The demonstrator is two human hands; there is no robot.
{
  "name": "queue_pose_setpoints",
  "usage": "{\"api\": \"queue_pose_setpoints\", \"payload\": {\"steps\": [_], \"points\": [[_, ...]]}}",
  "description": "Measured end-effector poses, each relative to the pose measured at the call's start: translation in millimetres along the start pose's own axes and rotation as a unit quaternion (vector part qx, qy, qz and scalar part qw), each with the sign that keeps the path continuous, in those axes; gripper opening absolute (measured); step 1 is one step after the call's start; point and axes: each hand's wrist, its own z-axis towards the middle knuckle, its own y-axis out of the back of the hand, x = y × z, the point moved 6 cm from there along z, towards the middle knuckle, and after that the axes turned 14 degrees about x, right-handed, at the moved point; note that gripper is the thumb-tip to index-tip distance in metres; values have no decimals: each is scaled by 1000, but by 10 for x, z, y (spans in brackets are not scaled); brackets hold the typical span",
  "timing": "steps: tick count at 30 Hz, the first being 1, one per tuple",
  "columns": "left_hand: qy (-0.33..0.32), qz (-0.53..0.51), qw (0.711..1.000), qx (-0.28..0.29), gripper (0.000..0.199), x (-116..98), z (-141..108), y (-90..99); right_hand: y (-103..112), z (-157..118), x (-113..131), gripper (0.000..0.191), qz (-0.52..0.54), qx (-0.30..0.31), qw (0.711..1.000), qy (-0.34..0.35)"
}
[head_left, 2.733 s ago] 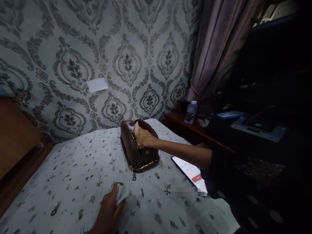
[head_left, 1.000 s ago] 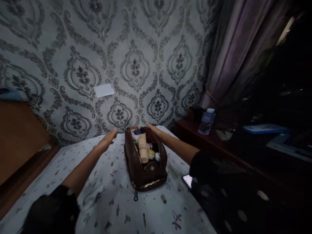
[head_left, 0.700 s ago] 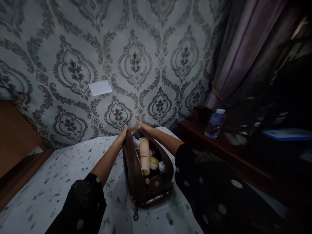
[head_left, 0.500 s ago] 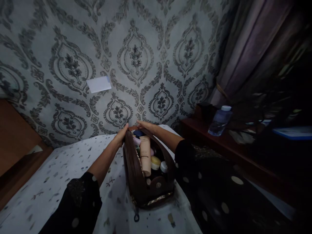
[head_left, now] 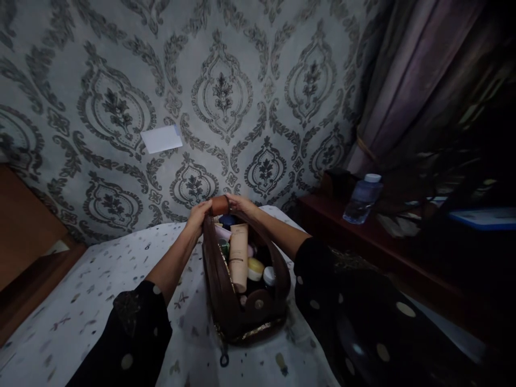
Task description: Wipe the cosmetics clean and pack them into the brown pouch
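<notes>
A dark brown cosmetic bag stands unzipped and wide at the top on the patterned sheet. My left hand grips its far left corner, with the fingers partly hidden behind it. At the far right corner my right hand is closed on the bag's edge. Between both hands rises a lighter brown leather tab. Inside the bag a beige tube lies lengthwise. Beside it sit a yellow-lidded jar, a white-lidded jar and a dark blue item.
The bed sheet runs up to the patterned wall, which bears a white card. A clear bottle stands on a reddish-brown ledge at right. Brown wooden furniture borders the left side.
The leather tab between my hands has come up and shows more of its face. My hands have risen slightly at the bag's far end. The bag's contents look much the same.
</notes>
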Motion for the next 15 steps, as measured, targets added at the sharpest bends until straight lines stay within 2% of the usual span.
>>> {"api": "queue_pose_setpoints", "payload": {"steps": [4,10,15], "points": [[3,30,999,-16,33,-90,46,-32,18,-42,101,15,44,-1,999,4],[-32,75,997,-17,24,-276,-46,-149,-2,-116,295,21,70,7,997,32],[-61,110,992,-19,26,-358,-128,-232,-67,-180,322,30,61,7,996,59]]}}
